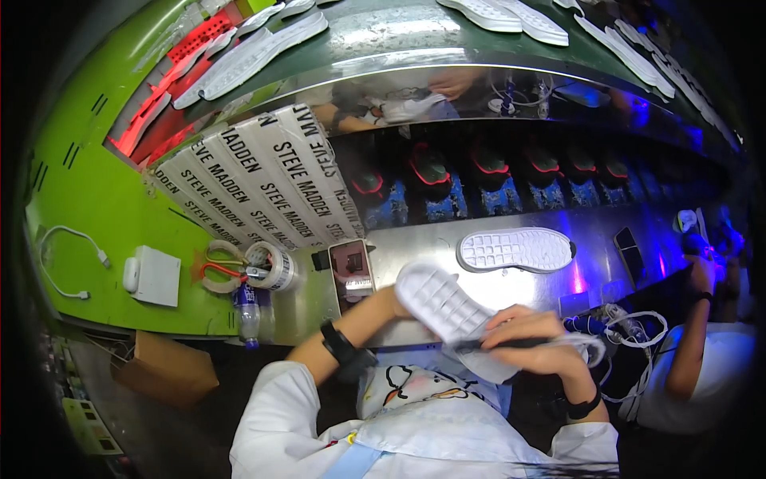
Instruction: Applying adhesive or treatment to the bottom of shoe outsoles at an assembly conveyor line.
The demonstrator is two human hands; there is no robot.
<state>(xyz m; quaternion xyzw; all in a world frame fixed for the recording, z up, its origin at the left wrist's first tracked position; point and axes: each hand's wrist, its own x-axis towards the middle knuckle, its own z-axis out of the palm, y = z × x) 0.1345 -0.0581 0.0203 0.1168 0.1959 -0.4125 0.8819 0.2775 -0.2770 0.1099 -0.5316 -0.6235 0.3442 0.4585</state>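
Nearest, a white sole is held over the lap, tread side up and tilted, apparently so that its edge can be reached by the tool. It is gripped from behind by the left hand, which is mostly hidden by the sole; the fingers cannot be seen, but the hand is closed around the heel end. The left forearm is raised from the lower left, bent at the elbow, with a black band at the wrist. The right hand is curled tightly over a dark, slim tool, whose tip is laid against the sole's lower edge; whether it is a brush or a pen cannot be told. The right wrist is flexed inward and also carries a dark band.

Just beyond, a second white sole is laid tread up on the metal bench, within easy reach. A phone is set flat beside it to the left. Further left, scissors, a tape roll and a bottle are grouped at the edge of the green surface, with a white charger and cable near them. A printed box is leaned behind. At the right, another person's arm is seen. Farthest, more white soles are carried on the upper belt.
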